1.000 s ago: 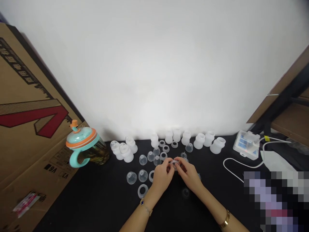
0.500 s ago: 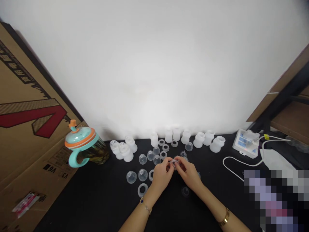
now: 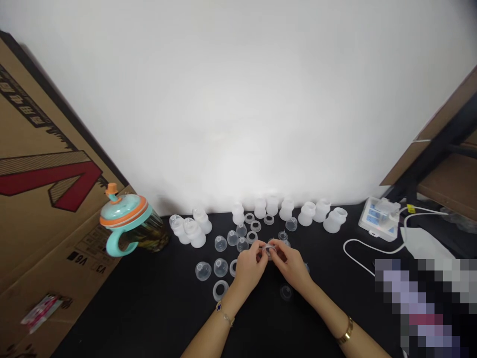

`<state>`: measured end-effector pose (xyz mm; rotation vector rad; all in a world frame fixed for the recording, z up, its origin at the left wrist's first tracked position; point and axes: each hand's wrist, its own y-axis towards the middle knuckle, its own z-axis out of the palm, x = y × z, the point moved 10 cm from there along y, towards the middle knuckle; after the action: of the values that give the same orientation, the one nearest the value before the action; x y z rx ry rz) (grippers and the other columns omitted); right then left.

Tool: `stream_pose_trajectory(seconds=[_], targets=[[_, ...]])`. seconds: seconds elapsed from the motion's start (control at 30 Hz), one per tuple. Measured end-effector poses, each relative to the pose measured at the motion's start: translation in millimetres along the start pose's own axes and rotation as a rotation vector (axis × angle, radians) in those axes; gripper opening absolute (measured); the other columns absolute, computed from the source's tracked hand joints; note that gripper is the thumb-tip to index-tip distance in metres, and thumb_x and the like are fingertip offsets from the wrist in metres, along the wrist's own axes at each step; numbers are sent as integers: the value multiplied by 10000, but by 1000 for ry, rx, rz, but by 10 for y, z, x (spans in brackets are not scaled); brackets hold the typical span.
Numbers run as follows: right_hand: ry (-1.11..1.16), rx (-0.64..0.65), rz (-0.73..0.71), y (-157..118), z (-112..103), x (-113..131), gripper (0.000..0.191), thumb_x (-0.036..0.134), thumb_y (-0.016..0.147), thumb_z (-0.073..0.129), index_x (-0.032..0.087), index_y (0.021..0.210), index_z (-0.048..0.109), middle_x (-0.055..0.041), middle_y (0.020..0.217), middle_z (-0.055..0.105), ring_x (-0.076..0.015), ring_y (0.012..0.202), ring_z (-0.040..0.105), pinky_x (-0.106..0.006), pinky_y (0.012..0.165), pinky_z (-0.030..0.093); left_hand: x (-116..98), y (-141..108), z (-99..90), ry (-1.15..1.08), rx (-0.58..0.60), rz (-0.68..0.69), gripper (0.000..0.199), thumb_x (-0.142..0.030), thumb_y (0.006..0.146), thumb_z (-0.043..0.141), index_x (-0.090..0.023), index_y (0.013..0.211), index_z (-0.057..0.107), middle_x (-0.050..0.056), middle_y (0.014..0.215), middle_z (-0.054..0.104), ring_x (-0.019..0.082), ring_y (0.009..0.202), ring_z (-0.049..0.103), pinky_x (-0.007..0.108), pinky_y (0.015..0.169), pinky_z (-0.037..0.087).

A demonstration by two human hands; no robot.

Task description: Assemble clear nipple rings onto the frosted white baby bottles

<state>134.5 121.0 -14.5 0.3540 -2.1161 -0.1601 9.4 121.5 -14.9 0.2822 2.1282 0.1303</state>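
A black tabletop carries everything here; at its far left stands a clear pitcher with a turquoise handle and orange-banded lid, dark contents inside; to its right a small cluster of white bottles stands upright, and seven open white bottles line the far edge from the middle rightward; nearer, clear domes and pale rings lie spread about the left and middle; a thin clear disc lies near the middle; at right are a white case, a looping white cable and a pale sheet.
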Motion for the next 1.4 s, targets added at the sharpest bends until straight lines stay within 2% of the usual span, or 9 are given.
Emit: stream_pose_trajectory(seconds=[0.43, 0.9, 1.4], targets=[[-38, -6, -3, -3, -23, 32, 245, 368, 955, 469, 234, 1061, 645, -2, 743, 671, -154, 579, 603, -239, 543, 455, -48, -10, -32, 9, -9, 15, 164, -289, 928, 485, -229, 943, 637, -11, 669, 696, 157, 571, 636, 231, 556, 397], [-81, -10, -7, -21, -8, 56, 279, 369, 956, 480, 235, 1107, 673, -28, 856, 735, -169, 639, 643, -258, 609, 495, -37, -12, -38, 70, -17, 16, 175, -230, 893, 494, -219, 980, 645, -5, 652, 680, 160, 570, 618, 239, 563, 386], [-79, -29, -18, -16, -29, 58, 275, 374, 947, 490, 236, 1102, 670, -13, 790, 720, -161, 600, 631, -243, 561, 487, -22, -4, -49, 14, -27, 1, 143, -249, 888, 510, -228, 924, 646, -17, 657, 687, 153, 579, 627, 234, 574, 402]])
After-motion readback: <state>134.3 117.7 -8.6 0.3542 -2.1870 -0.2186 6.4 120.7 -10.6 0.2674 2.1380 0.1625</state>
